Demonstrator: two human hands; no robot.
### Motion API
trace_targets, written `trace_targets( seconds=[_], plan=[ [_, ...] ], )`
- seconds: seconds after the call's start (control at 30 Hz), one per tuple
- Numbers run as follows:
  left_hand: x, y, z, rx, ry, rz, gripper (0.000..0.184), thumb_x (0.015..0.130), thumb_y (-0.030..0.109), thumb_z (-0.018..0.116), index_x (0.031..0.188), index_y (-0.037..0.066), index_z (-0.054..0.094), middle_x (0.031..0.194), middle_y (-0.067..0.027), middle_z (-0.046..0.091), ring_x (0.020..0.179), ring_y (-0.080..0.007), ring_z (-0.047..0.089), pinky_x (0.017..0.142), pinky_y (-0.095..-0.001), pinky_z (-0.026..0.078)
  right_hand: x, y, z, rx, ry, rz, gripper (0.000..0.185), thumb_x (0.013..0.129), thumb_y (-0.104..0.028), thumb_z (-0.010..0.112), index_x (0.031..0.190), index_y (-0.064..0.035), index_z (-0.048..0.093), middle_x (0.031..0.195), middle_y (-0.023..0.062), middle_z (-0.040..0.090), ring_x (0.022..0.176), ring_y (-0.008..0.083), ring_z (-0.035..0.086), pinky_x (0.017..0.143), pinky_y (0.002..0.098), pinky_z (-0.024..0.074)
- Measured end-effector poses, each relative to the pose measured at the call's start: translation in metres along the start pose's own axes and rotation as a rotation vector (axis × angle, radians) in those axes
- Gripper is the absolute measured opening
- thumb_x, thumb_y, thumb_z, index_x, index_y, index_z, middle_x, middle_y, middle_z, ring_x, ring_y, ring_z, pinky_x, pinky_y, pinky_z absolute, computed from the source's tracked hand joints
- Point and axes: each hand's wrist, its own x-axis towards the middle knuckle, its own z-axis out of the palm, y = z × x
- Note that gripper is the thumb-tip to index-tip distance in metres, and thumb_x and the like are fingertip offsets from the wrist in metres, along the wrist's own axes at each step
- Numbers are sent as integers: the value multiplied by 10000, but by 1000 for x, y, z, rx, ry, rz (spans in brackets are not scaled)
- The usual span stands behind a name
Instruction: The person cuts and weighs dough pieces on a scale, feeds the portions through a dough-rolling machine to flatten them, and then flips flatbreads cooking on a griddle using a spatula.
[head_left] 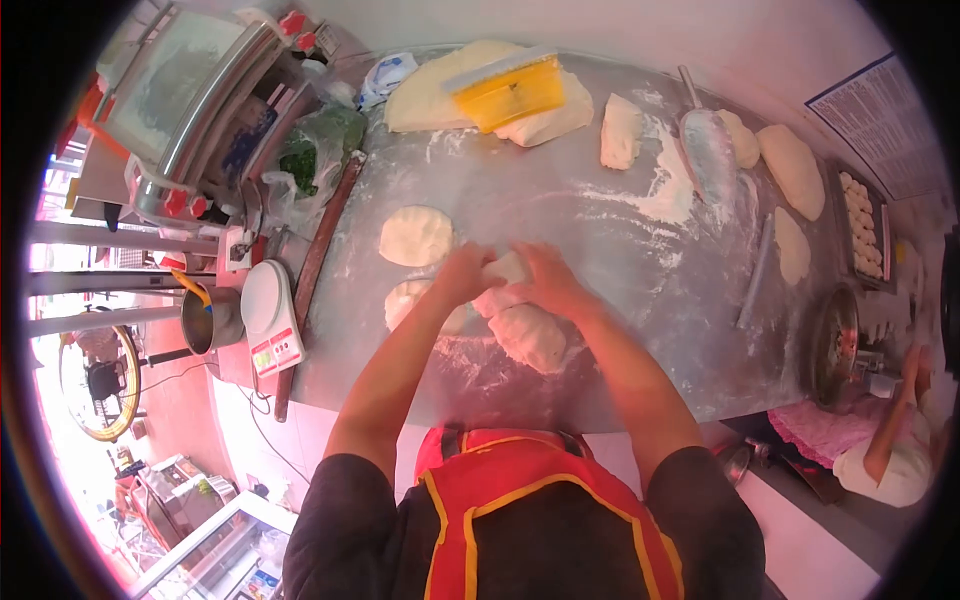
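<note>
In the head view, a pale piece of dough (507, 268) lies between my two hands on the floured metal table. My left hand (466, 275) curls its fingers against its left side. On its right side my right hand (548, 280) presses in with bent fingers. Just below, a larger dough lump (532, 338) sits close to my right wrist. A round dough piece (416, 236) rests up and left of my left hand. Another dough round (405, 302) is partly covered by my left forearm.
At the back, a yellow scraper (510, 92) lies on a big dough slab (425, 95). A metal scoop (708, 150), a rolling pin (757, 270) and a tray (862, 225) of small dough pieces are rightward. A white scale (270, 315) stands left. Another person (885, 460) is at right.
</note>
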Motion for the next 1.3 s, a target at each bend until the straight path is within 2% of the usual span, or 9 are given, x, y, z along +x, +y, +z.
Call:
trace_targets(
  seconds=[0.1, 0.23, 0.43, 0.73, 0.83, 0.93, 1.0, 1.13, 1.3],
  plan=[
    [-5, 21, -3, 15, 286, 350, 290, 682, 174, 727, 917, 56, 603, 1048, -111, 548, 979, -301, 532, 816, -390, 452, 3, -1, -23, 81, -77, 183, 497, 757, -195, 655, 1214, -60, 513, 1143, 181, 533, 1061, 387, 479, 925, 457, 388],
    [-9, 37, -3, 256, 470, 561, 296, 740, 133, 641, 1019, 47, 590, 1071, -129, 549, 1038, -316, 524, 891, -414, 436, -20, -2, -29, -199, 281, -19, 434, 730, -103, 675, 1140, -50, 542, 1144, 161, 543, 1037, 388, 491, 885, 460, 396],
    [35, 12, 32, 373, 563, 467, 480, 838, 201, 534, 1272, 8, 465, 1404, -166, 370, 1314, -322, 331, 1075, -413, 292, 0, 21, -5, -248, 379, 70, 527, 851, -214, 563, 1307, -2, 405, 1333, 244, 407, 1275, 408, 331, 1033, 500, 288],
    [79, 9, 43, 483, 500, 243, 569, 928, 347, 375, 1412, 54, 308, 1508, -150, 208, 1407, -310, 148, 1135, -453, 130, 39, 23, 16, -446, 328, 135, 605, 906, -321, 497, 1381, -4, 296, 1417, 244, 307, 1329, 421, 262, 1073, 568, 189],
    [88, 10, 43, 543, 526, 231, 551, 918, 334, 408, 1385, 49, 343, 1494, -166, 225, 1407, -313, 139, 1117, -477, 179, 48, 48, 16, -524, 278, 65, 618, 885, -304, 527, 1379, -6, 304, 1410, 244, 318, 1320, 416, 280, 1061, 568, 214],
    [124, -58, 42, 375, 421, 568, 515, 884, 285, 496, 1331, 46, 406, 1453, -188, 296, 1371, -341, 232, 1073, -465, 281, 50, 83, -5, -410, 197, 78, 622, 844, -289, 579, 1345, 2, 354, 1355, 243, 389, 1272, 398, 351, 1039, 525, 277],
    [104, -39, 28, 100, 479, 203, 528, 833, 281, 583, 1282, 38, 447, 1390, -199, 381, 1293, -365, 346, 1006, -445, 363, 33, 47, -41, 135, 308, 317, 610, 807, -292, 618, 1299, 4, 412, 1284, 239, 465, 1216, 386, 416, 1011, 485, 328],
    [75, 10, 20, -59, 463, -320, 523, 725, 301, 719, 1135, 20, 556, 1135, -207, 586, 1037, -385, 561, 872, -417, 467, 35, 75, -3, -172, 340, 359, 551, 690, -267, 732, 1130, -12, 521, 1066, 191, 582, 983, 355, 564, 849, 409, 453],
    [58, -6, 54, -97, 607, -9, 442, 717, 290, 711, 1030, -5, 612, 979, -232, 636, 937, -399, 600, 831, -440, 482, 16, 63, -3, 10, 390, 284, 442, 625, -168, 753, 958, -14, 507, 915, 150, 580, 871, 311, 576, 781, 384, 469]
  ],
)
